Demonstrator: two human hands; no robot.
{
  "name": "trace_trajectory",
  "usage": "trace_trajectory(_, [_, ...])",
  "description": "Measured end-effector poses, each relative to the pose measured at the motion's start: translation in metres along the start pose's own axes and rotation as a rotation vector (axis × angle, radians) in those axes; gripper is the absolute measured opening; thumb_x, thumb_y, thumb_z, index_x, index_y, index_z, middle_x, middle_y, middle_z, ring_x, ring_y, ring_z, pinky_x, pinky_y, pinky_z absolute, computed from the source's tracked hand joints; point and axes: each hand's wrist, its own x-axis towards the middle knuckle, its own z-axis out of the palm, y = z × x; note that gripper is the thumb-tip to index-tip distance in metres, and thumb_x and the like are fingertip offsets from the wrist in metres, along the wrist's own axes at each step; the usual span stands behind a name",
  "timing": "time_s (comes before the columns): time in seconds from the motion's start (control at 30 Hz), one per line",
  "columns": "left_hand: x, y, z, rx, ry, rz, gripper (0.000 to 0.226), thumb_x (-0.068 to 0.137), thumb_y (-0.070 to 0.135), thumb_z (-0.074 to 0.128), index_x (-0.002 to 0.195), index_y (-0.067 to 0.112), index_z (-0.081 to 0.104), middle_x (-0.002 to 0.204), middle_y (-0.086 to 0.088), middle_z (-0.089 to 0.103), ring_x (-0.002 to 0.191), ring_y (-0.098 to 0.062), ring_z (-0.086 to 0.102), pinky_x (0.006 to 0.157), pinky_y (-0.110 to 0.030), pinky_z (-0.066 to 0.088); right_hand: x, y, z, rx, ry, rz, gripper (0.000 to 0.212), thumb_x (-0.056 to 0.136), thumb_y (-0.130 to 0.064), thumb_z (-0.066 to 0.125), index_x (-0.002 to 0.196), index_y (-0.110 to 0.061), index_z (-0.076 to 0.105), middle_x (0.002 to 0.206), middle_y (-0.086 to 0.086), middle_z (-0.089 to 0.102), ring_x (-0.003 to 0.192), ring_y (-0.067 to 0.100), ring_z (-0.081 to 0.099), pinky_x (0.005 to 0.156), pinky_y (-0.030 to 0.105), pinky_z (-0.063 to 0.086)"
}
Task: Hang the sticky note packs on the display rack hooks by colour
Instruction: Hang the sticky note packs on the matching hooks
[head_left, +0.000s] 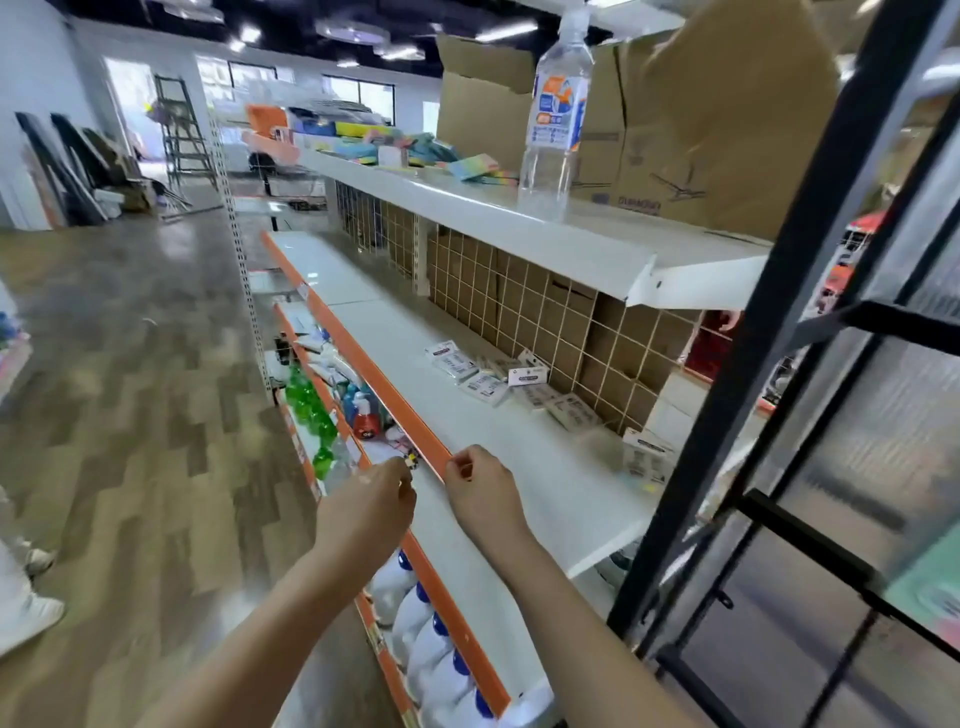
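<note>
At the far left, a ladder (182, 130) stands by the back wall, beyond the wooden floor (130, 364). On the lowest shelf there are green bottles (306, 405), and nearer to the camera white jugs with blue caps (431, 639).

The left hand (371, 506) is held in front of the orange shelf edge (363, 374) of the middle shelf (467, 441). Its fingers are curled together. Something very small shows at the fingertips, but it is too blurred to say what it is or whether the hand holds it. The right hand (480, 486) is just beside the left one, over the same orange edge. Its fingers are also curled with the thumb against them, and they seem to hold nothing.

The sticky note packs (415, 150), in many colours, lie in a loose heap on the top shelf (519, 213), well apart from both hands and much higher. No pack touches any finger.

To the right of the packs stands a clear water bottle (553, 124), and behind it open cardboard boxes (675, 130). On the middle shelf, small white packets (493, 374) lie before a wire grid panel (545, 306). At the far right, a black metal frame (779, 338) rises close to the camera.
</note>
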Motion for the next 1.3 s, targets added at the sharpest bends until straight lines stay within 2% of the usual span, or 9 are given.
trace_trajectory(0.23, [0.061,-0.022,0.028,-0.083,-0.049,0.047,0.028,0.097,0.026,0.038,0.12,0.026,0.055,0.118,0.001,0.062,0.106,-0.021,0.059,0.079,-0.03,0.048,0.054,0.013,0.034,-0.018,0.004,0.071,0.021,0.095,-0.021,0.045,0.106,-0.011,0.06,0.106,0.004,0.065,0.099,0.021,0.059,0.084,0.032,0.048])
trace_trajectory(0.33, [0.101,-0.035,0.044,-0.09,-0.065,0.163,0.028,0.095,0.024,0.04,0.117,0.027,0.057,0.118,0.005,0.063,0.107,-0.018,0.059,0.079,-0.029,0.049,0.087,0.019,0.05,-0.075,0.035,0.09,0.021,0.095,-0.021,0.045,0.104,-0.011,0.061,0.107,0.005,0.066,0.1,0.022,0.06,0.086,0.033,0.048])
trace_trajectory(0.47, [0.166,-0.045,0.059,-0.08,-0.126,0.29,0.025,0.096,0.023,0.037,0.112,0.023,0.057,0.111,0.003,0.062,0.107,-0.021,0.058,0.069,-0.029,0.044,0.136,0.025,0.065,-0.109,0.096,0.146,0.018,0.093,-0.017,0.047,0.101,-0.011,0.062,0.104,0.005,0.067,0.096,0.023,0.062,0.082,0.03,0.046])
trace_trajectory(0.57, [0.219,-0.05,0.07,-0.132,-0.168,0.35,0.025,0.095,0.022,0.039,0.113,0.022,0.056,0.112,-0.001,0.062,0.103,-0.024,0.059,0.073,-0.03,0.045,0.176,0.032,0.078,-0.199,0.135,0.167,0.02,0.093,-0.016,0.05,0.105,-0.008,0.062,0.109,0.011,0.065,0.103,0.026,0.06,0.087,0.031,0.043])
trace_trajectory(0.77, [0.297,-0.055,0.103,-0.138,-0.215,0.478,0.03,0.093,0.018,0.043,0.121,0.022,0.055,0.12,-0.001,0.058,0.116,-0.021,0.051,0.087,-0.033,0.046,0.236,0.047,0.092,-0.396,0.09,0.237,0.03,0.094,-0.018,0.049,0.121,-0.008,0.055,0.131,0.01,0.051,0.124,0.026,0.044,0.1,0.028,0.032])
trace_trajectory(0.87, [0.33,-0.053,0.121,-0.11,-0.245,0.557,0.037,0.092,0.015,0.044,0.129,0.017,0.049,0.128,-0.004,0.051,0.126,-0.021,0.039,0.096,-0.034,0.041,0.262,0.055,0.091,-0.515,0.017,0.275,0.037,0.096,-0.024,0.047,0.13,-0.01,0.047,0.137,0.009,0.042,0.131,0.026,0.035,0.107,0.03,0.027])
trace_trajectory(1.07, [0.393,-0.042,0.149,-0.099,-0.319,0.656,0.041,0.091,0.012,0.042,0.132,0.01,0.04,0.14,-0.009,0.039,0.137,-0.025,0.024,0.106,-0.035,0.03,0.3,0.068,0.092,-0.597,0.073,0.419,0.049,0.098,-0.036,0.043,0.137,-0.006,0.038,0.143,0.014,0.036,0.133,0.029,0.029,0.108,0.033,0.025])
trace_trajectory(1.2, [0.418,-0.037,0.178,-0.101,-0.354,0.738,0.049,0.098,0.03,0.036,0.14,0.005,0.03,0.154,-0.015,0.025,0.146,-0.027,0.007,0.119,-0.036,0.009,0.304,0.07,0.103,-0.524,0.029,0.532,0.071,0.096,-0.054,0.036,0.148,-0.008,0.019,0.154,0.01,0.015,0.142,0.03,0.006,0.114,0.043,0.02])
trace_trajectory(1.3, [0.415,-0.034,0.193,-0.079,-0.343,0.72,0.057,0.099,0.042,0.033,0.145,0.007,0.029,0.156,-0.014,0.021,0.146,-0.028,0.009,0.12,-0.036,0.007,0.309,0.068,0.11,-0.706,0.053,0.542,0.078,0.094,-0.059,0.036,0.146,-0.003,0.021,0.152,0.016,0.019,0.139,0.033,0.015,0.112,0.042,0.024])
